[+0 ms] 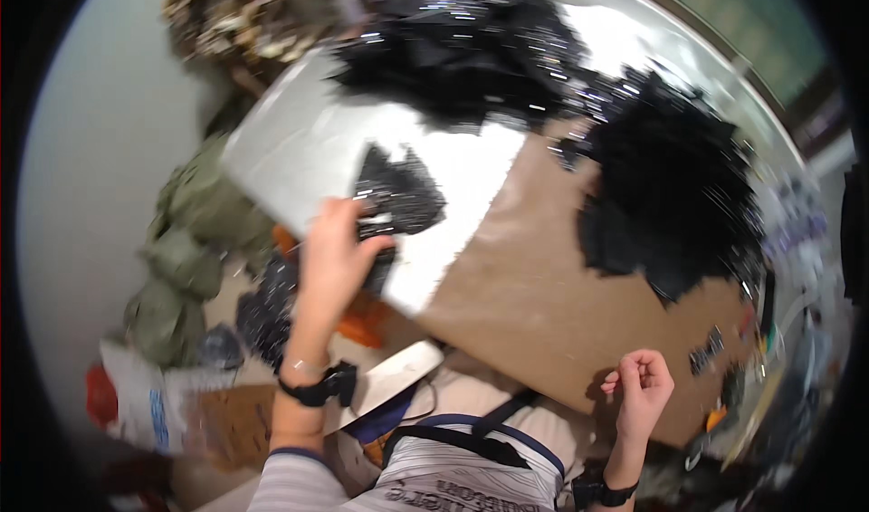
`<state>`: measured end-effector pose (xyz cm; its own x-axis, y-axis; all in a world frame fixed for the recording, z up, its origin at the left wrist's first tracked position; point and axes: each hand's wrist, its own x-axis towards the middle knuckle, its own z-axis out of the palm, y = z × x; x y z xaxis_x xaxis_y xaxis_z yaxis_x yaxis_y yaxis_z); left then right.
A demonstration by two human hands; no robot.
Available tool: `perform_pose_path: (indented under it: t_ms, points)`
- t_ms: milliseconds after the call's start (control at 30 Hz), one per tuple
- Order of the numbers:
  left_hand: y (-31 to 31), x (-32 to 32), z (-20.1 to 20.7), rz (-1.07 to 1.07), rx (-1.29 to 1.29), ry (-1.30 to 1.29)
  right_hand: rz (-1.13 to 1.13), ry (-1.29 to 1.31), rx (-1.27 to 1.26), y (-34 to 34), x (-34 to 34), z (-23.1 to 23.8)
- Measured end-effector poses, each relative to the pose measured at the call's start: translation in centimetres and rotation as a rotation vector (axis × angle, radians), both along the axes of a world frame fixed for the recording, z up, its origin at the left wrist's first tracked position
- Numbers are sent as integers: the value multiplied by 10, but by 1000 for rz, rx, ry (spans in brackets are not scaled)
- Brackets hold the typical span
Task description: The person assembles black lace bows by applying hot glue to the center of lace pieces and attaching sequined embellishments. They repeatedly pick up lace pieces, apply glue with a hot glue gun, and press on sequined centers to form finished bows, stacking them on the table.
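My left hand (337, 251) is raised over the near-left corner of a table and pinches a small black glittery fabric piece (396, 193) that lies on a white sheet (299, 159). My right hand (641, 390) hovers at the front edge of the brown board (534, 295), its fingers curled into a loose fist with nothing visible in them. Both wrists wear black bands. The picture is blurred by motion.
Large heaps of black sparkly fabric lie at the back (462, 50) and the right (674, 181) of the table. Green bags (186, 258) and a white sack (145, 394) sit on the floor at left. Small clutter lines the right edge.
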<state>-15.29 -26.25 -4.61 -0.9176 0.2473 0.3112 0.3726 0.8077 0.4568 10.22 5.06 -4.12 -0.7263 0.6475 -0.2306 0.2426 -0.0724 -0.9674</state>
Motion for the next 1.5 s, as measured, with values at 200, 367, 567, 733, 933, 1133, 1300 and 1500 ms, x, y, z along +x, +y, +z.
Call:
perform_pose_path:
  t_ms: [200, 367, 567, 733, 933, 1133, 1300, 1500]
  points:
    - [77, 50, 33, -278, 93, 46, -470, -221, 661, 110, 110, -17]
    - [243, 70, 28, -818, 131, 58, -356, -391, 984, 123, 115, -22]
    - [292, 24, -15, -632, -292, 51, -592, -773, 1427, 138, 164, -9]
    - [288, 51, 5, -751, -97, -11, -464, -795, 466, 194, 253, -30]
    - [277, 100, 35, -1035, 22, -542, -650, -230, 321, 192, 261, -51]
    - [262, 117, 15, -998, 70, -419, -633, 378, -20, 145, 233, -7]
    - [273, 96, 6, -987, -121, -228, -362, 858, -252, 114, 205, 25]
    - [235, 123, -4, -880, -2, -14, -102, 284, -211, 72, 165, 42]
